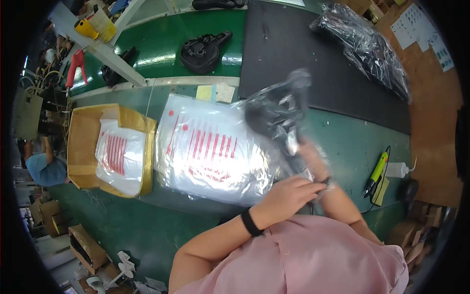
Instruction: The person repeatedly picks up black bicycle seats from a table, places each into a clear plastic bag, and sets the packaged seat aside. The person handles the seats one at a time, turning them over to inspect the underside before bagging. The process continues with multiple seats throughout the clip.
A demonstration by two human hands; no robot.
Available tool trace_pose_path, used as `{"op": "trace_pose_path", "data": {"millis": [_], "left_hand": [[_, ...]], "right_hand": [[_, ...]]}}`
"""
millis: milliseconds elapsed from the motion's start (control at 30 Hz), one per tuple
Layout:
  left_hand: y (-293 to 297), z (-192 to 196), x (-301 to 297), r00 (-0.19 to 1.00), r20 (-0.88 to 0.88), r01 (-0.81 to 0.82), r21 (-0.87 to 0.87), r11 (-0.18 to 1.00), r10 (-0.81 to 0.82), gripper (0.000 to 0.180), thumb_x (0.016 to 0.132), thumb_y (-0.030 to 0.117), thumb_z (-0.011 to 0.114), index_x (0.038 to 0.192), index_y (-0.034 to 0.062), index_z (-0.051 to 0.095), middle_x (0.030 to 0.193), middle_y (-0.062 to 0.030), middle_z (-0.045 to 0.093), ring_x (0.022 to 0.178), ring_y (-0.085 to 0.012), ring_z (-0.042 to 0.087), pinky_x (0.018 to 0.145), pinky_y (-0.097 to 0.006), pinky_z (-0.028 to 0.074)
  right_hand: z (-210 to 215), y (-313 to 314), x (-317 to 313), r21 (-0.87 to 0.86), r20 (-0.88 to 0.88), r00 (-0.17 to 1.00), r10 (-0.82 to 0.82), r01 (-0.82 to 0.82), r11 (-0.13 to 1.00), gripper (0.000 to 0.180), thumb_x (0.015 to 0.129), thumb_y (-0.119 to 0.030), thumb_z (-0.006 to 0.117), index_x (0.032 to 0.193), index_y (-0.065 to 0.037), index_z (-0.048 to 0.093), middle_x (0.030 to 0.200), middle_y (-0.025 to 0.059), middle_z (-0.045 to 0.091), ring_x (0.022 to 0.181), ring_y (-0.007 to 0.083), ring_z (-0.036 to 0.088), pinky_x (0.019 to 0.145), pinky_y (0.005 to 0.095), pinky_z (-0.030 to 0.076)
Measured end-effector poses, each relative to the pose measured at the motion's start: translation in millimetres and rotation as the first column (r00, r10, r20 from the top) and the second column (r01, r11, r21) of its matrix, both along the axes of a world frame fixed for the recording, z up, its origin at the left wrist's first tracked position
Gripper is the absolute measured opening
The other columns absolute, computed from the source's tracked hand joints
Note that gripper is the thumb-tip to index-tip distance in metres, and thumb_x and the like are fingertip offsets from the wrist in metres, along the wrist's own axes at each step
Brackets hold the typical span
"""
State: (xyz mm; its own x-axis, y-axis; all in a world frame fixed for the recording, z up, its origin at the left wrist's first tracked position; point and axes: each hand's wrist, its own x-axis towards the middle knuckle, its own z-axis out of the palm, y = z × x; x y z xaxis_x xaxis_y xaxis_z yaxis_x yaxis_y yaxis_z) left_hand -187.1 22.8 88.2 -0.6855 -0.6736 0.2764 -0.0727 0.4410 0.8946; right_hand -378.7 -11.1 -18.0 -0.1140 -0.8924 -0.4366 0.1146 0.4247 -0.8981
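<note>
A black bicycle saddle point(268, 113) inside a clear plastic bag point(299, 81) is tilted up in front of me, smeared by motion. My right hand point(314, 159) is closed on the bagged saddle at its near right side, its fingers partly blurred. My left hand point(289, 196), with a black band on the wrist, is closed at the bag's near end, close to my right wrist. Beside them on the left lies a stack of clear plastic bags point(210, 147) with red print. The saddle's underside and the bag's opening are hard to make out.
A yellow box point(81, 169) holding printed bags stands at the left. Bagged saddles point(364, 49) lie on a black mat point(279, 44) at the far right. A bare saddle point(201, 53) rests on the green conveyor point(147, 36). A yellow-green tool point(378, 169) and white bottle point(395, 169) sit at right.
</note>
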Motion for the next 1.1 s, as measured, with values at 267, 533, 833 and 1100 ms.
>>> {"op": "trace_pose_path", "data": {"millis": [267, 533, 833, 1100], "left_hand": [[-10, -114, 49, 0.847, 0.479, -0.233, -0.051, 0.971, 0.229, 0.078, 0.076, 0.026, 0.075, 0.143, 0.0132, 0.038, 0.142, -0.0246, 0.034, 0.130, -0.0422, 0.034, 0.107, -0.049, 0.033], [-19, -164, 69, 0.894, 0.424, -0.145, -0.037, 0.989, 0.147, 0.057, 0.084, 0.009, 0.053, 0.139, 0.0019, 0.040, 0.140, -0.0169, 0.042, 0.132, -0.0344, 0.037, 0.110, -0.042, 0.033], [-26, -178, 76, 0.956, 0.287, -0.069, 0.043, 0.997, 0.054, 0.048, 0.082, 0.007, 0.049, 0.130, -0.0001, 0.049, 0.132, -0.0144, 0.049, 0.127, -0.0306, 0.042, 0.109, -0.041, 0.034], [-25, -159, 72, 0.916, 0.330, -0.245, 0.005, 0.969, 0.230, 0.045, 0.077, -0.002, 0.052, 0.122, 0.0002, 0.055, 0.131, -0.0188, 0.050, 0.125, -0.0354, 0.044, 0.108, -0.045, 0.035]], "right_hand": [[19, -227, -93, -0.375, 0.321, 0.881, -0.347, 0.455, 0.808, 0.051, 0.091, -0.032, 0.062, 0.132, -0.005, 0.046, 0.132, 0.0139, 0.051, 0.123, 0.0288, 0.050, 0.100, 0.0410, 0.044], [-12, -466, 105, -0.109, -0.986, 0.018, -0.165, -0.817, 0.566, 0.080, 0.072, 0.007, 0.057, 0.145, -0.013, 0.034, 0.151, 0.0115, 0.031, 0.141, 0.0323, 0.025, 0.111, 0.0451, 0.029], [13, -421, 112, 0.067, -0.902, 0.156, 0.402, -0.870, 0.488, 0.068, 0.058, -0.032, 0.081, 0.108, 0.004, 0.052, 0.098, 0.0280, 0.063, 0.098, 0.0406, 0.061, 0.083, 0.0423, 0.049], [34, -163, 92, -0.105, 0.983, 0.088, 0.159, -0.437, 0.894, 0.076, 0.081, -0.060, 0.056, 0.118, 0.005, 0.044, 0.087, 0.0138, 0.056, 0.063, 0.0231, 0.058, 0.048, 0.0339, 0.049]]}}
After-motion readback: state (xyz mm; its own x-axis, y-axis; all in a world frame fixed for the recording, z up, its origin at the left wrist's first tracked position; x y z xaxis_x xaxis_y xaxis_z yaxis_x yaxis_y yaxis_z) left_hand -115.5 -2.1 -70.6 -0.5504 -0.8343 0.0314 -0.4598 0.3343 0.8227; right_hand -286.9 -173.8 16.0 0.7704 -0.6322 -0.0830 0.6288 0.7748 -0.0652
